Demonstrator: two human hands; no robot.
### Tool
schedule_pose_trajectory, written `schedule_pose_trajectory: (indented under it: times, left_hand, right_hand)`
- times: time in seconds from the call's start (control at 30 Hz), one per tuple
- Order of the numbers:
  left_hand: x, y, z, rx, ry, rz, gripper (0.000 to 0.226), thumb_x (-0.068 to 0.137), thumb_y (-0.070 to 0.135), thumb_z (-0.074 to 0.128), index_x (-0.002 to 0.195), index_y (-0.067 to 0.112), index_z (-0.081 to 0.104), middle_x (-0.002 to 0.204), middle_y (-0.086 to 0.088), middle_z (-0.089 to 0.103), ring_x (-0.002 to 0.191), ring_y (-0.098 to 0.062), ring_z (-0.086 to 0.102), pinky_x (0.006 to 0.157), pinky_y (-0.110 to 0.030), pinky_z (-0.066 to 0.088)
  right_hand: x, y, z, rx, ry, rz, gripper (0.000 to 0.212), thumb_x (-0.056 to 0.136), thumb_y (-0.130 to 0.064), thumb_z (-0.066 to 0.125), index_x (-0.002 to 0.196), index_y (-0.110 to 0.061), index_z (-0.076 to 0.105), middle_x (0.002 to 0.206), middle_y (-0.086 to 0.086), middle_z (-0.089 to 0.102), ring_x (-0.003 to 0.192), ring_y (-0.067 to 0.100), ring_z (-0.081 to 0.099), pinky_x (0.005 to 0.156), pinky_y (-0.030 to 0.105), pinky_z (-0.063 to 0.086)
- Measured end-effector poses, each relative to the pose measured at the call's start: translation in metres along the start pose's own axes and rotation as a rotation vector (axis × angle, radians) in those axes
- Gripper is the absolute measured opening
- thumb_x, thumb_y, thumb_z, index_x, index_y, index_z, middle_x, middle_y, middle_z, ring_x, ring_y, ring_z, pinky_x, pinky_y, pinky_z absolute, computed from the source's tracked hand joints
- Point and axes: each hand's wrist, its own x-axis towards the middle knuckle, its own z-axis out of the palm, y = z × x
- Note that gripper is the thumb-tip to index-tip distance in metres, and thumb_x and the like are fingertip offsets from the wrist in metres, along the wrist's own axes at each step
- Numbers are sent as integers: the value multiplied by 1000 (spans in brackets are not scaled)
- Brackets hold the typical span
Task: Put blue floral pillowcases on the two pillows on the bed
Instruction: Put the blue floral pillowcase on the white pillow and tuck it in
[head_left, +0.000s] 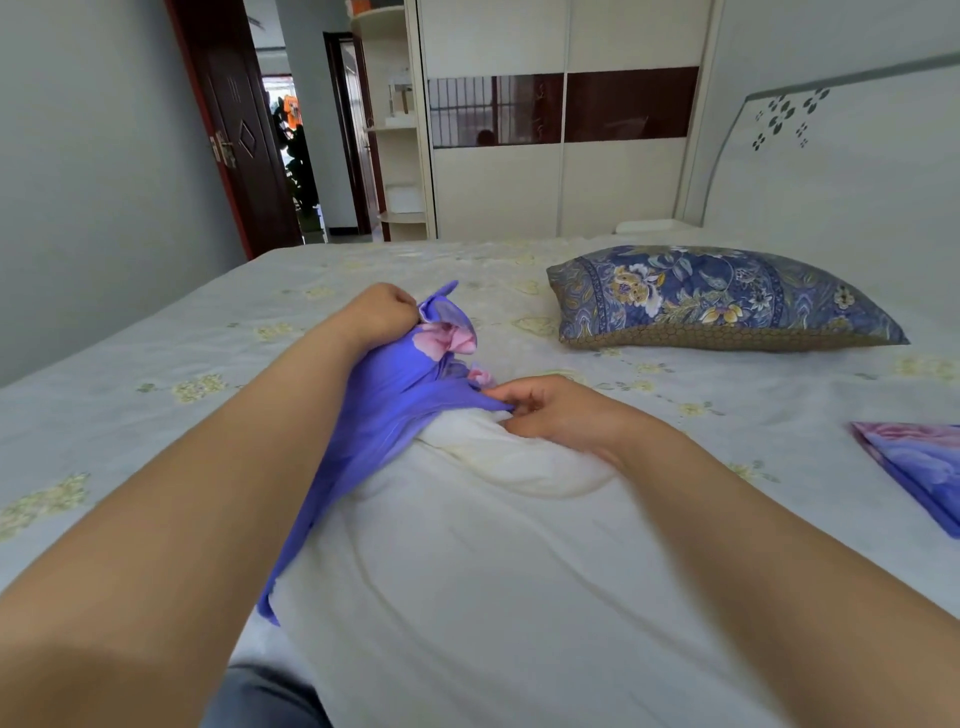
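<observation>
Blue case (395, 395) bunched at far end of white pillow (493, 561) | pillow's long axis runs away from the person | left hand (382, 312) fists case's far edge; right hand (540, 408) pinches its near edge on pillow corner, nearer | second case (919, 467) right | other pillow (717, 299) by headboard

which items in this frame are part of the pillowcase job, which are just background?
Job:
- blue floral pillowcase, gripped by left hand and right hand
- white pillow under it
- patterned pillow by the headboard
- second blue floral pillowcase, right edge

Background:
- wardrobe
- corner shelf
- door
- headboard
</observation>
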Motion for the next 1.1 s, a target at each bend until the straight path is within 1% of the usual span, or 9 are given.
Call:
schedule_pose_trajectory:
  times: [0.1,0.27,0.47,0.6,0.7,0.77,0.83,0.97,1.1]
  left_hand:
    - [-5,5,-8,143,-172,-3,26,90,33,58,99,22,80,99,-7,74,91,-30,69,84,-36,54]
    - [-14,-17,-24,6,-375,-186,24,96,19,57,111,15,74,105,-12,76,96,-34,75,83,-45,61]
    - [-3,-43,-6,185,-10,-21,22,92,28,55,92,16,74,99,-15,75,89,-35,66,81,-37,50]
    - [0,-36,-5,121,221,-16,30,93,30,51,104,14,74,106,-21,73,99,-43,67,87,-44,53]
    - [4,-52,-31,67,310,-121,34,94,23,49,112,5,72,116,-27,71,111,-47,65,96,-47,52]
    - [5,-74,-46,21,362,-233,38,92,15,46,115,-3,70,122,-32,68,117,-48,63,99,-48,50]
    - [-1,-87,-46,-54,381,-298,40,93,17,48,117,-7,69,122,-33,67,116,-48,64,98,-48,49]
    - [-6,-77,-15,-144,370,-238,38,94,19,47,113,-3,71,117,-32,69,111,-50,64,95,-48,50]
    - [-13,-66,8,-145,380,-129,42,97,27,53,132,6,60,140,-30,54,122,-50,56,106,-50,44]
  right_hand:
    - [10,0,10,-164,296,-62,6,93,-23,78,93,-27,82,74,-8,66,65,6,50,68,28,44]
    - [20,4,18,-127,577,-106,15,101,-29,67,88,-25,74,91,-3,68,82,11,60,83,34,46]
    - [9,-31,36,-162,359,-237,30,108,-30,51,79,-21,48,72,-9,40,67,9,38,65,36,34]
    - [-13,-79,56,-366,138,-329,52,105,-43,61,64,-18,40,63,-10,31,68,4,43,67,33,37]
    - [-56,-105,54,-570,-54,-274,68,94,-62,70,59,-13,37,70,-5,57,114,-8,61,84,27,45]
    - [-89,-110,40,-731,-190,-118,71,83,-73,74,59,-13,46,72,-5,62,81,6,64,70,32,43]
    - [-113,-105,22,-828,-258,57,68,75,-80,76,61,-16,56,57,-3,46,58,17,46,60,34,37]
    - [-116,-78,-1,-757,-266,205,67,68,-84,77,66,-19,64,60,-7,48,58,17,42,61,33,37]
    - [-108,-49,-16,-632,-279,190,47,82,-57,84,70,-19,59,66,-10,47,62,12,42,64,34,35]
